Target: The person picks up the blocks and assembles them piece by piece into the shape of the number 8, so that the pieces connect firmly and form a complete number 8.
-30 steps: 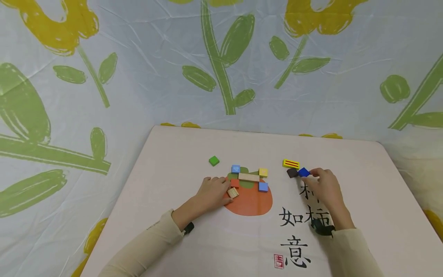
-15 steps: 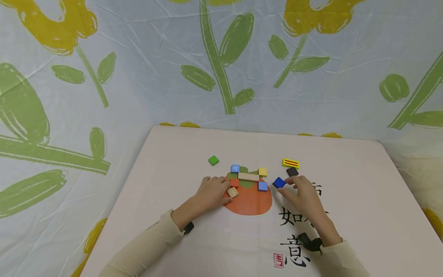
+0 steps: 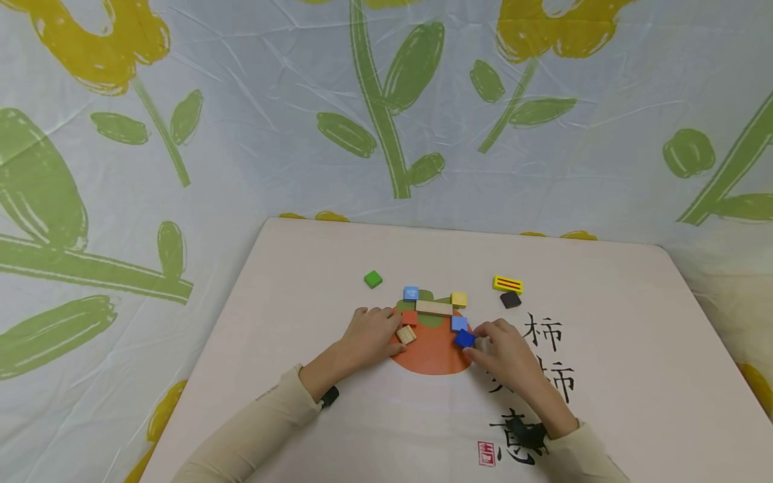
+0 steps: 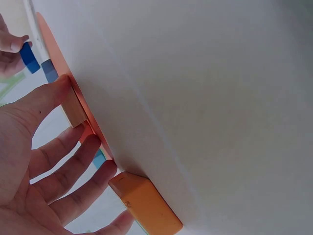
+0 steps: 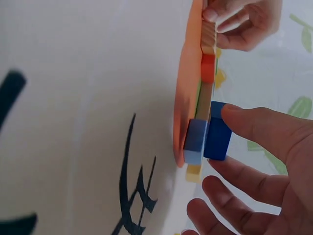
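Observation:
My right hand (image 3: 507,352) pinches a dark blue block (image 3: 464,339) between thumb and finger, just in front of a lighter blue block (image 3: 459,324). In the right wrist view the dark blue block (image 5: 217,131) shows beside the lighter one (image 5: 195,141). My left hand (image 3: 370,337) holds a striped wooden block (image 3: 406,335) between thumb and fingers, close to a red block (image 3: 409,318). Behind these lie a long plain wooden block (image 3: 433,308), a light blue block (image 3: 411,293) and a pale yellow block (image 3: 459,299).
A green block (image 3: 373,279) lies at the back left. At the back right are a yellow block with red stripes (image 3: 508,284) and a black block (image 3: 510,299). An orange block (image 4: 146,203) shows near the left fingertips in the left wrist view. Flowered cloth (image 3: 272,121) hangs behind the table.
My right hand has carried the dark blue block leftward and nearer, from beside the black block to the printed orange fruit. The left hand has stayed in place.

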A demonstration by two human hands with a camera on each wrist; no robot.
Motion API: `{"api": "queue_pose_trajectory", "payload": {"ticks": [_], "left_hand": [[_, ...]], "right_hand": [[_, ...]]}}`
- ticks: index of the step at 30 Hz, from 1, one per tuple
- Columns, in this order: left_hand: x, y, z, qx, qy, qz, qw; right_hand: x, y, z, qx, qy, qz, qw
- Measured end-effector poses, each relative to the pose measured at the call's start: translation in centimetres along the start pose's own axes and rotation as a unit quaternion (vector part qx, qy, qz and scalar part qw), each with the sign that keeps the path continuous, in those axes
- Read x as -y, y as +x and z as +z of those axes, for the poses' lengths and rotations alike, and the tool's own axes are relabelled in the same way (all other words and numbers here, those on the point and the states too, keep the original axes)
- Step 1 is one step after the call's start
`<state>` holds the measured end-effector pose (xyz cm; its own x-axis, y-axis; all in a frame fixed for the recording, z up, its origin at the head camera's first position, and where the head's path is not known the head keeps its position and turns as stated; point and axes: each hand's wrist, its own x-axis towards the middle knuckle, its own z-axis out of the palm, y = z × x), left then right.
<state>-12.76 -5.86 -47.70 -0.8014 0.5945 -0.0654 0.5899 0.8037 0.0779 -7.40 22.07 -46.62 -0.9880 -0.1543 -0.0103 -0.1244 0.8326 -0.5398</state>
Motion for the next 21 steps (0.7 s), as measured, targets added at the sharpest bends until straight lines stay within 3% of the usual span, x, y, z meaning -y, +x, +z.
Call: {"api": "queue_pose_trajectory", "payload": {"ticks": [8, 21], "left_hand": [[-0.1, -0.1, -0.1, 0.002, 0.000, -0.003, 1.0000], [-0.1, 0.0, -0.2, 0.005, 0.008, -0.002, 1.0000]], "right_hand": [[0.0, 0.3, 0.7, 0.019, -0.005, 0.000, 0.9998], [0.0, 0.5, 1.3, 0.011, -0.030, -0.013, 0.9994]]}}
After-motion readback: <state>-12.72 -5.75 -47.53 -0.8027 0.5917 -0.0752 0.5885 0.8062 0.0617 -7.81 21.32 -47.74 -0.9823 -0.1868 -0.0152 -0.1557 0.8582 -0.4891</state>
